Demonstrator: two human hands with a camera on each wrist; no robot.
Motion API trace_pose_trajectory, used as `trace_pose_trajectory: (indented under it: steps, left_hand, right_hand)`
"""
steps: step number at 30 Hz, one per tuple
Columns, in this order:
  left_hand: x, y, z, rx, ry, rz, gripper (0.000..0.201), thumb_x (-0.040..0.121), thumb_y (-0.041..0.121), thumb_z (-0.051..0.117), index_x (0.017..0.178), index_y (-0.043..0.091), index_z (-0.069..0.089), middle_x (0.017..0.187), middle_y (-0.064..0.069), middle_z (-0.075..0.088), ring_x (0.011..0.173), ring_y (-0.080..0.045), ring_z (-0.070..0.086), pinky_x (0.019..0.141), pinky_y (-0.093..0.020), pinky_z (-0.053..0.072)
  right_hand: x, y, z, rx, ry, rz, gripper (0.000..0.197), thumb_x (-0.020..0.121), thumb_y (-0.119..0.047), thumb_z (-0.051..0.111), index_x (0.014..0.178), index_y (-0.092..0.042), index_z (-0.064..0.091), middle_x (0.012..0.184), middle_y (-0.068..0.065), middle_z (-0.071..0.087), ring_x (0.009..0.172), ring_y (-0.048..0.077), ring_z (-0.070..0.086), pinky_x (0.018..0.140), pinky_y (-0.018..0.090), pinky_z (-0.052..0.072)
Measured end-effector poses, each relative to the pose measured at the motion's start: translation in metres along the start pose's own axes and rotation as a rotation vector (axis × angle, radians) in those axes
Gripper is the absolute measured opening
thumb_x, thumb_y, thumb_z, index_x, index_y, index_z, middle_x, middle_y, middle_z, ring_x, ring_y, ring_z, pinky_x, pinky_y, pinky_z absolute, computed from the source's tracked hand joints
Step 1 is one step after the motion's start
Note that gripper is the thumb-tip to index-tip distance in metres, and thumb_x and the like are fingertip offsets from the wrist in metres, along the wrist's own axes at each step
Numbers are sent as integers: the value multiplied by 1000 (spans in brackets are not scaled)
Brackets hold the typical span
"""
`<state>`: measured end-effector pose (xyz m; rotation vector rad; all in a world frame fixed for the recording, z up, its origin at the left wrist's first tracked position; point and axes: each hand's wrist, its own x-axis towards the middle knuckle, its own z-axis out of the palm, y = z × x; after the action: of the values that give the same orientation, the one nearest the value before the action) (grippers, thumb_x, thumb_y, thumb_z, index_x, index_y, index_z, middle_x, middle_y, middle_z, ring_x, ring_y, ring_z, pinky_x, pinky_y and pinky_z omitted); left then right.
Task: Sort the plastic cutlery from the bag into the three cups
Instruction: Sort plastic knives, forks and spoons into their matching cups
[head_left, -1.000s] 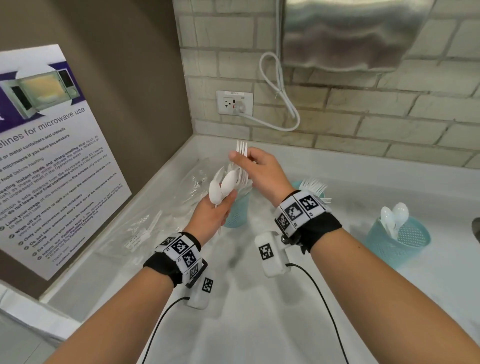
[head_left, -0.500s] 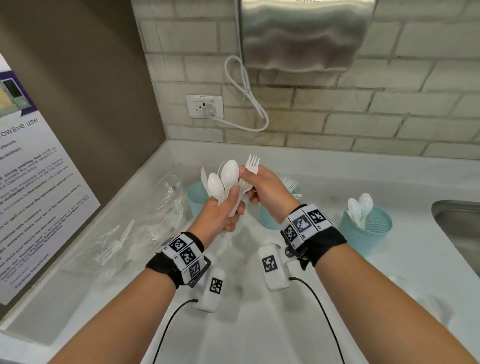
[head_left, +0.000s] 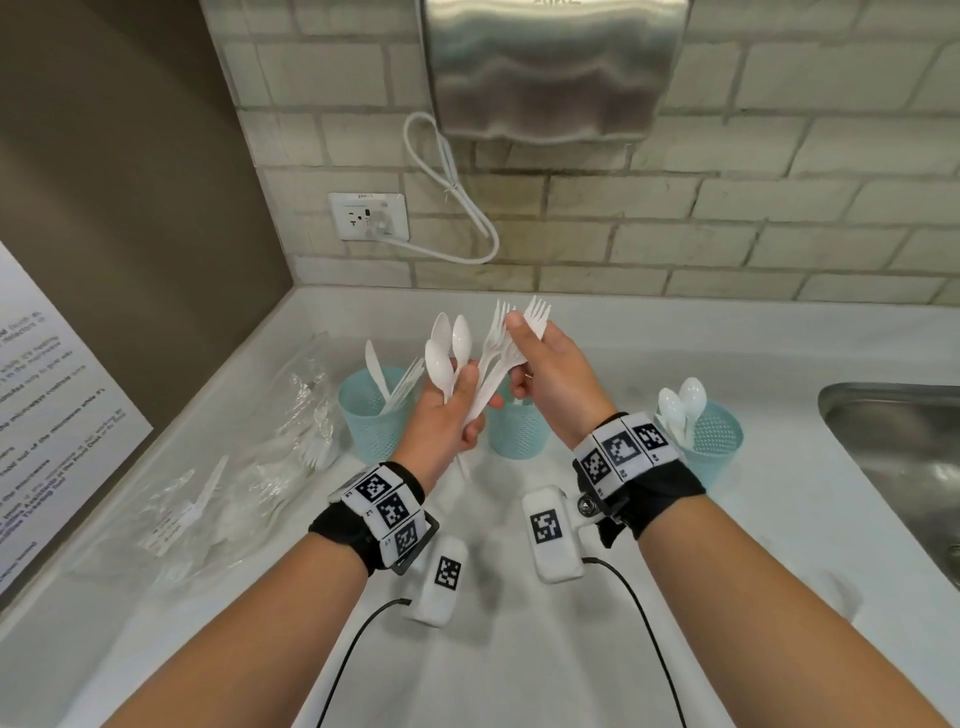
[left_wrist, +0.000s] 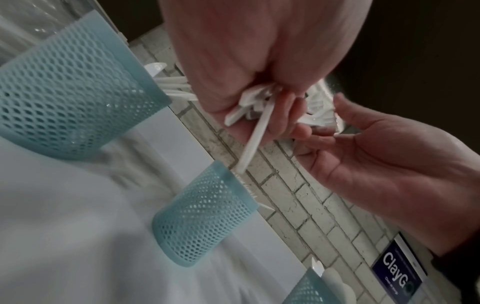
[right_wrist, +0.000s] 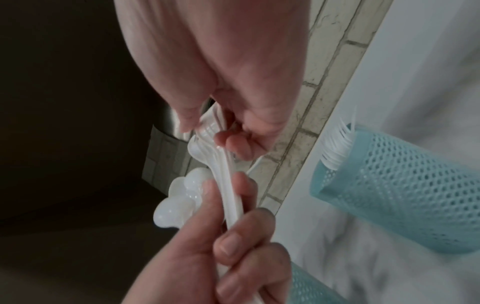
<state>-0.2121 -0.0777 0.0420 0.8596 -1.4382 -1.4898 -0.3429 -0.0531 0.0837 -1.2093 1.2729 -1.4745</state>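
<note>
My left hand (head_left: 457, 410) grips a bunch of white plastic cutlery above the counter: three spoons (head_left: 448, 348) fan up on the left, forks (head_left: 496, 338) lean right. My right hand (head_left: 540, 374) pinches the fork heads (right_wrist: 207, 127) at the top of the bunch. Three teal mesh cups stand behind: the left cup (head_left: 371, 415) holds knives, the middle cup (head_left: 517, 434) holds forks (right_wrist: 337, 142), the right cup (head_left: 714, 441) holds spoons. The clear plastic bag (head_left: 249, 467) lies at left with more cutlery inside.
A steel sink (head_left: 898, 457) is sunk into the counter at the right. A brown side wall with a poster (head_left: 47, 415) closes the left side. On the brick back wall hang a hand dryer (head_left: 550, 67) and a socket (head_left: 369, 215) with its cord.
The view has swung right, bringing the sink in. Both hands stayed together and rose a little; my right hand now pinches the forks higher, near their heads, spreading them from the spoons.
</note>
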Motion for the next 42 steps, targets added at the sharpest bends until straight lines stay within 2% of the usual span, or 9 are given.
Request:
trace_pose_trajectory:
  steps: [6,13,15,21,25,30,34,38,42]
  left_hand:
    - [8,-7,6,74,-6,-15,33,102,30,40,123,5,43,73,-1,54,41,-7,36,40,-18,27]
    - [15,-11,3,213,39,-4,30,101,30,39,125,11,41,92,1,65,43,-9,51,36,-18,35]
    - [16,-14,3,255,62,-4,28,101,31,40,122,13,42,86,4,59,45,-6,45,40,-19,33]
    - [13,-20,-1,281,66,20,19,98,34,45,110,21,40,73,5,40,57,-12,36,49,-25,32]
    - [12,-19,1,330,64,104,14,97,29,50,101,24,38,78,12,45,59,3,43,57,-23,34]
    - [14,-20,15,357,44,174,16,96,20,52,96,29,39,83,11,50,69,4,49,65,-17,41]
    - [11,-19,36,379,25,218,23,92,-1,53,99,13,36,85,10,51,77,2,52,66,-6,43]
    - [10,-15,64,435,-94,253,29,88,-8,48,111,10,45,91,10,54,86,-2,55,72,-9,44]
    - [8,-12,96,456,-187,96,45,92,6,52,132,10,33,105,2,52,92,-13,54,74,-24,44]
  right_hand:
    - [1,24,-5,-80,-57,17,8,93,-15,56,95,-7,57,68,3,59,53,9,52,54,23,41]
    - [32,2,-34,-267,265,-106,6,95,-16,51,95,-11,50,65,-2,52,54,9,50,51,19,46]
    - [39,10,-32,-310,302,-139,4,94,-15,52,97,-15,49,75,-4,54,64,11,53,62,25,50]
    - [44,44,-30,-450,193,30,19,87,-10,62,104,-12,54,100,11,63,86,25,60,87,50,53]
    - [35,36,-32,-524,201,75,57,82,-28,70,132,-15,48,122,4,48,105,16,53,98,31,44]
    - [4,6,-21,-264,126,-16,48,87,-44,60,129,-24,52,113,-6,54,90,13,55,82,29,48]
    - [-16,9,-18,-159,-68,52,59,65,-39,82,116,-31,56,106,2,63,90,14,61,83,27,51]
    - [-28,15,-25,-196,144,-23,34,75,-26,77,99,-8,61,84,5,63,79,16,60,77,32,52]
    - [-34,13,-49,-335,310,-75,17,85,-23,64,77,-14,51,69,-2,56,63,13,53,59,23,42]
